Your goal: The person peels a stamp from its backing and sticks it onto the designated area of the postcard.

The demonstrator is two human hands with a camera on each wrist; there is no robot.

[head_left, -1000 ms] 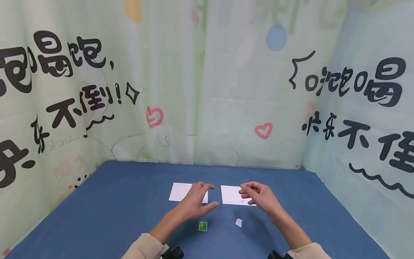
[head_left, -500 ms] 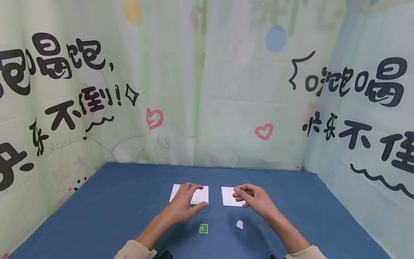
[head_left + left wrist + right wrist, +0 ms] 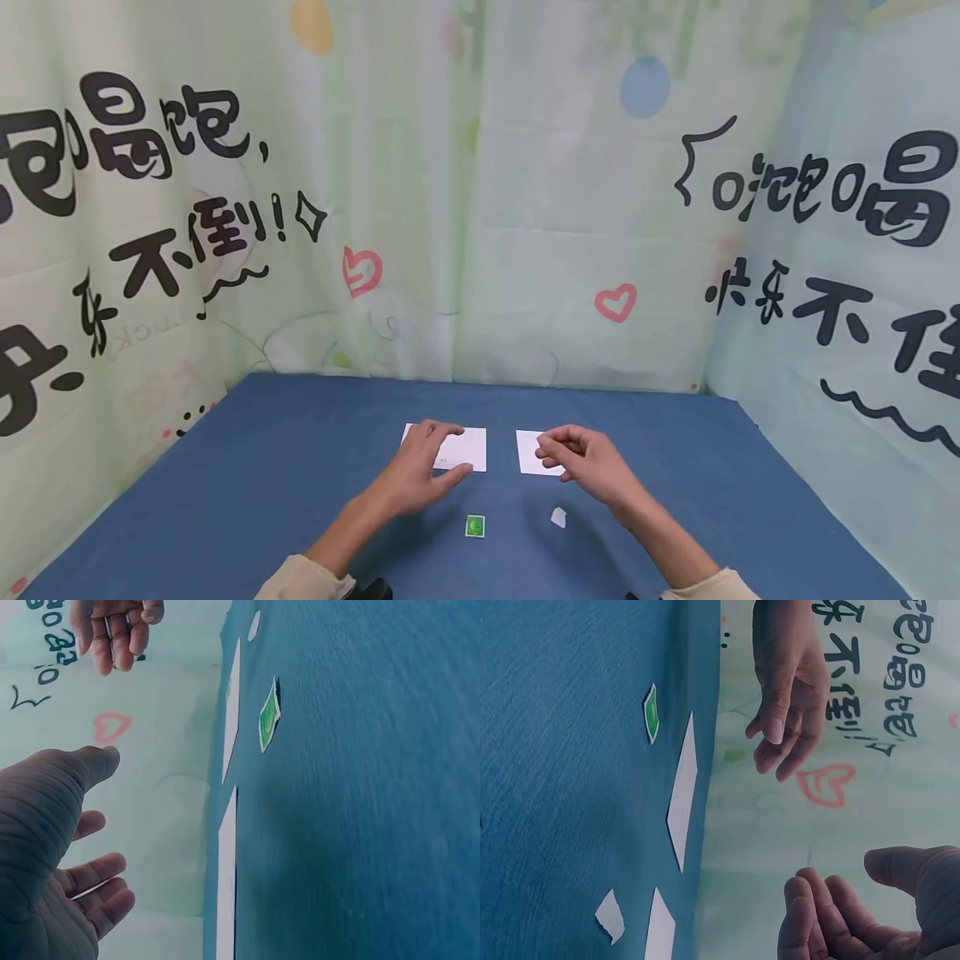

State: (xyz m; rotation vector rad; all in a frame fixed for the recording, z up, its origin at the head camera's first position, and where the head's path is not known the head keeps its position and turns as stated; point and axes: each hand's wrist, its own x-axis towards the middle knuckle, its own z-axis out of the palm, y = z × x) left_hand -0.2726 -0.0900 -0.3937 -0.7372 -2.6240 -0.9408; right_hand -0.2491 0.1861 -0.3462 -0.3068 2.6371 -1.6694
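Note:
My left hand (image 3: 408,475) hovers above the left white card (image 3: 468,452), its thumb apart from loosely bent fingers and nothing between them. Above the right white card (image 3: 528,455) hangs my right hand (image 3: 588,465), fingers relaxed and slightly curled. In the right wrist view the right thumb stands clear of the fingers (image 3: 840,907), and that hand holds nothing. A small green stamp-like square with a white border (image 3: 475,526) lies nearer the front. To its right is an irregular white paper scrap (image 3: 558,517). Each hand partly covers a card in the head view.
A blue cloth (image 3: 300,433) covers the table. Pale printed curtains (image 3: 525,208) with black lettering and hearts rise along its back and both sides. The two cards lie side by side with a narrow gap.
My left hand has drawn back to the left, uncovering more of its card's right part. The right hand has shifted slightly left. The cards, stamp-like square and scrap stay in place on the cloth.

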